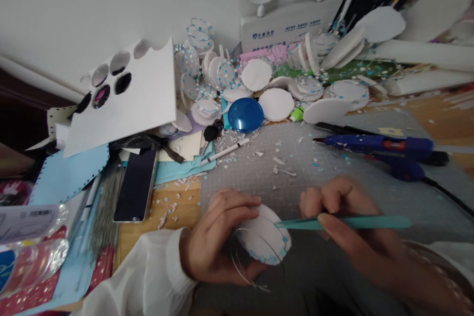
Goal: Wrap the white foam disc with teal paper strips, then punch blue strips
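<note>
In my left hand [218,237] is a white foam disc [261,229], gripped by its left edge between fingers and thumb. Small light-blue pieces line the disc's lower right rim. A thin wire loop [237,261] arcs over the disc and hangs below it. My right hand [348,217] pinches teal tweezers [363,222], whose tips reach the disc's right side. Whether the tips hold a piece I cannot make out. Both hands are above the grey cutting mat [252,177].
A blue hot glue gun [377,144] lies at right, its cord running off the edge. Along the back are many white discs [277,104], a blue round lid [245,115] and a foam board with holes [140,103]. A phone [136,185] lies at left; scraps litter the mat.
</note>
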### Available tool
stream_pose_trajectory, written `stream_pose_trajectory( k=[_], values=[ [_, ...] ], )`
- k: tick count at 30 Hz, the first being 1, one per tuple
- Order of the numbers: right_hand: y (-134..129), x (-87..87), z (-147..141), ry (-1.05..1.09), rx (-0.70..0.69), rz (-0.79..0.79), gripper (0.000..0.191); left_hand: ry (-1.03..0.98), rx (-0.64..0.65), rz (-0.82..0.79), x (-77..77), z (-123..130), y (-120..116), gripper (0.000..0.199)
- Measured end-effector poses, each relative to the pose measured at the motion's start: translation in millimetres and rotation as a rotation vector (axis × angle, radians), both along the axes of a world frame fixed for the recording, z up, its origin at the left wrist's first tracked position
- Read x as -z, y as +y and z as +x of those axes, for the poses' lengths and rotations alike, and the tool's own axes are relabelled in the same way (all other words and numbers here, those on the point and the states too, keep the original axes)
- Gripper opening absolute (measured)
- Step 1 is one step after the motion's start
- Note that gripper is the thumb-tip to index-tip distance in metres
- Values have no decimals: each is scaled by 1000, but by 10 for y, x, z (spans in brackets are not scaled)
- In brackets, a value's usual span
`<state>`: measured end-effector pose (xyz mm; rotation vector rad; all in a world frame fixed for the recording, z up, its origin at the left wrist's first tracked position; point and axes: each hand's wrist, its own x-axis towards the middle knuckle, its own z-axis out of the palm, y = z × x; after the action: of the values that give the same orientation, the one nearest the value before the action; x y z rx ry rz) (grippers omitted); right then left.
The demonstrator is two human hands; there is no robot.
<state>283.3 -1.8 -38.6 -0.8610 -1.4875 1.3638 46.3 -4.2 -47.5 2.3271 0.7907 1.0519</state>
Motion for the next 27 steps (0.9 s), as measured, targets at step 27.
stream_pose_trajectory(
  k=[27],
  values=[
    [21,-133,50,-48,-185,-115,15,-24,1,18,-5,3,18,62]
  ],
)
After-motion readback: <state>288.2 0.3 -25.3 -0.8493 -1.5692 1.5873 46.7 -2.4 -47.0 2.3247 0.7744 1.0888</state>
